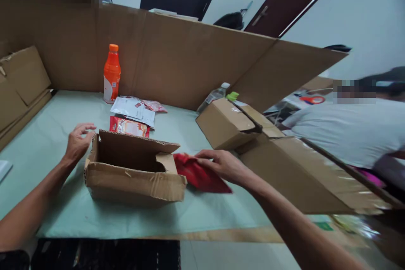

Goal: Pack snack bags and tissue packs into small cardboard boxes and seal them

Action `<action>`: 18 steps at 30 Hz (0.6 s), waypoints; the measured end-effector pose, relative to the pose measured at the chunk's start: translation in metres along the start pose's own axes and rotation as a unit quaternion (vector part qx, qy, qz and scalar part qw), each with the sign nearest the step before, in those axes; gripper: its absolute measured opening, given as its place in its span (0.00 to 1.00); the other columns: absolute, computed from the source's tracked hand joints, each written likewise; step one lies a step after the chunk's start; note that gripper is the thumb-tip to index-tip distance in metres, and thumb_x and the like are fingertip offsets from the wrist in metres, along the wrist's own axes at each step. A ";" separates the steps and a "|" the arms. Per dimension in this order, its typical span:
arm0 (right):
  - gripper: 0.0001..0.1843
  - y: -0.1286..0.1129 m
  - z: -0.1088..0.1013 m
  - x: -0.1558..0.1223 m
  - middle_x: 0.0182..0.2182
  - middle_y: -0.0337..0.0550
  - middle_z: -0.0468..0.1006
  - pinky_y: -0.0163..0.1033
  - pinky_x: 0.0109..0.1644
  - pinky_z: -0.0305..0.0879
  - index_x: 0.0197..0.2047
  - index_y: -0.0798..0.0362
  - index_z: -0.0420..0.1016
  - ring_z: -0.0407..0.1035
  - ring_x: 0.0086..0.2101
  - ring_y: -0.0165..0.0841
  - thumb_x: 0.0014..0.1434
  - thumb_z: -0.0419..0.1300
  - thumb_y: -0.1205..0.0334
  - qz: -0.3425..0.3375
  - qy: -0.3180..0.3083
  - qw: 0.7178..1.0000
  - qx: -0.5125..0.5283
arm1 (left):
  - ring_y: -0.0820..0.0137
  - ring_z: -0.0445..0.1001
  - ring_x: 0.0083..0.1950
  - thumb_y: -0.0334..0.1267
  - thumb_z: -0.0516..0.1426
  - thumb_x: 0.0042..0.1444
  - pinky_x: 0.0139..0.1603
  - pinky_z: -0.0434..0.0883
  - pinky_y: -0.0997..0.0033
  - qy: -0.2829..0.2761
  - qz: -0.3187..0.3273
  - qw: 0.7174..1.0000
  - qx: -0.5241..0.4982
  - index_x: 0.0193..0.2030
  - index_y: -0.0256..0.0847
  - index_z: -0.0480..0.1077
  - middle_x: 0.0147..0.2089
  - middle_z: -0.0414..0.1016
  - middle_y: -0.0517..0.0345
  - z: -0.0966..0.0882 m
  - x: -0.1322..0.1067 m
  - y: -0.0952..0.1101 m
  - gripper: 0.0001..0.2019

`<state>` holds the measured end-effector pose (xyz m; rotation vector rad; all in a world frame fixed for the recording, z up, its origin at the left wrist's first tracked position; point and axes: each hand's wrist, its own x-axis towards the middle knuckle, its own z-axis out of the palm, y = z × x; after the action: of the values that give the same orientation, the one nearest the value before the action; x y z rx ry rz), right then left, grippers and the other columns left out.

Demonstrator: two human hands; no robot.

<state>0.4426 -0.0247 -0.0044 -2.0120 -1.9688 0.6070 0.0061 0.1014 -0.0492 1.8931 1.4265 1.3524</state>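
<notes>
An open cardboard box stands on the pale green table, its top flaps up and its inside dark. My left hand is at the box's left end, fingers stretched out and partly spread; whether they touch the cardboard I cannot tell. Pinched in my right hand is a red packet, just beyond the box's right end and slightly blurred. Behind the box lie a red-and-white packet, white packets and a pink packet. An orange drink bottle stands upright behind them.
A tall cardboard partition runs along the back. More cardboard boxes stand at the left and right. A clear bottle leans behind the right box. Another person in a light shirt bends over at the far right.
</notes>
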 end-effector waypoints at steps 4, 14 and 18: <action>0.34 -0.004 0.013 -0.018 0.55 0.54 0.83 0.48 0.50 0.74 0.64 0.52 0.75 0.79 0.50 0.48 0.59 0.58 0.44 0.012 -0.045 0.995 -0.084 | 0.58 0.78 0.57 0.45 0.58 0.59 0.64 0.72 0.56 0.013 0.042 0.999 -0.008 0.42 0.43 0.78 0.53 0.81 0.53 -0.046 -0.017 0.051 0.11; 0.20 -0.016 0.046 -0.045 0.36 0.52 0.86 0.43 0.40 0.69 0.41 0.50 0.82 0.80 0.37 0.44 0.65 0.47 0.61 0.063 -0.009 0.987 -0.149 | 0.54 0.76 0.63 0.33 0.56 0.58 0.67 0.69 0.45 -0.171 0.322 0.925 0.103 0.50 0.43 0.73 0.48 0.83 0.54 -0.062 -0.064 0.124 0.14; 0.18 0.001 0.011 -0.059 0.39 0.48 0.86 0.50 0.44 0.76 0.43 0.45 0.81 0.80 0.39 0.47 0.62 0.52 0.50 0.038 0.169 0.984 0.051 | 0.60 0.78 0.60 0.25 0.53 0.56 0.72 0.64 0.46 -0.182 0.370 0.905 0.106 0.40 0.45 0.72 0.38 0.82 0.61 -0.067 -0.074 0.126 0.12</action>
<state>0.4386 -0.0846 -0.0075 -1.9831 -1.6373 0.3440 0.0101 -0.0291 0.0446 2.8224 0.6987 1.0413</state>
